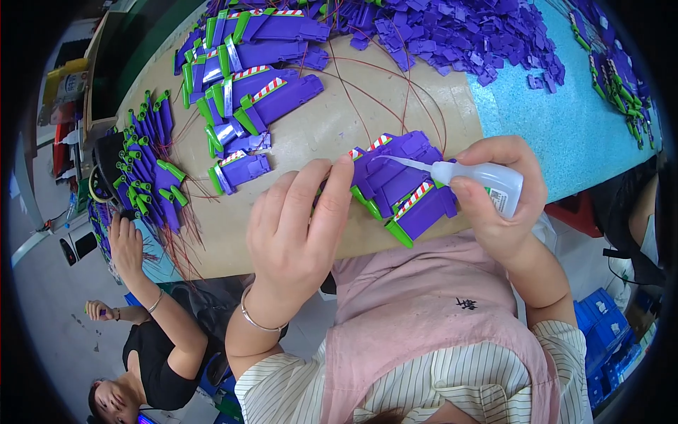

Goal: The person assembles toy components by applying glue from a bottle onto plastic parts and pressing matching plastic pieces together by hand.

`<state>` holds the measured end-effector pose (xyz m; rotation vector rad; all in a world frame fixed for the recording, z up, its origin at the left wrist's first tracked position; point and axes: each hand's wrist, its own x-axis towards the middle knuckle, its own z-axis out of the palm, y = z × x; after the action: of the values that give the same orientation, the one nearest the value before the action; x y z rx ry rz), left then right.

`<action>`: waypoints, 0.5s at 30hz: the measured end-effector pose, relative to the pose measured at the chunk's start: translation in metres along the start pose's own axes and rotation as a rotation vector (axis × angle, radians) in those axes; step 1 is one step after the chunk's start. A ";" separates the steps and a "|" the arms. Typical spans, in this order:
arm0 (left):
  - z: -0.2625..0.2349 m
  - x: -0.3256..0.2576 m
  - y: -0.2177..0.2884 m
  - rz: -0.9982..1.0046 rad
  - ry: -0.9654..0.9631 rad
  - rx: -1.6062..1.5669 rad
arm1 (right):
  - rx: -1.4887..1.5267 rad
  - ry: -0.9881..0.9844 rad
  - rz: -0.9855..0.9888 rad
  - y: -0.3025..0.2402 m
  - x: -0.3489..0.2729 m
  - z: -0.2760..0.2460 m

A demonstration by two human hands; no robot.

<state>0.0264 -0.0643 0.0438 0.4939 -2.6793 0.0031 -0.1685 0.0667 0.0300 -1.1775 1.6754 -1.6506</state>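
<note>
My right hand [503,185] is wrapped around a translucent white squeeze bottle [486,179]. Its thin nozzle points left, its tip at the surface of a purple toy wing [385,169]. My left hand [300,222] grips the left edge of that wing with its fingertips; the thumb is hidden. More purple wings with green tips and red-and-white striped edges lie overlapped just beneath, one purple wing [427,212] nearest to me. Thin dark red wires run over the table from behind these wings.
Stacked striped wings [261,92] lie at the far left of the table [339,120]. A heap of small purple plates [466,35] is at the back, beside a blue mat [565,113]. Wired purple-and-green parts [145,162] stand left, where a co-worker's hand [126,247] reaches in.
</note>
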 end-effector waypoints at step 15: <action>0.021 0.019 -0.032 -0.253 0.079 0.028 | 0.021 0.107 -0.006 0.015 -0.002 -0.009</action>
<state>0.0129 -0.1023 0.0295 0.8205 -2.5252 -0.0125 -0.1785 0.0716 0.0167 -1.1030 1.7156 -1.7589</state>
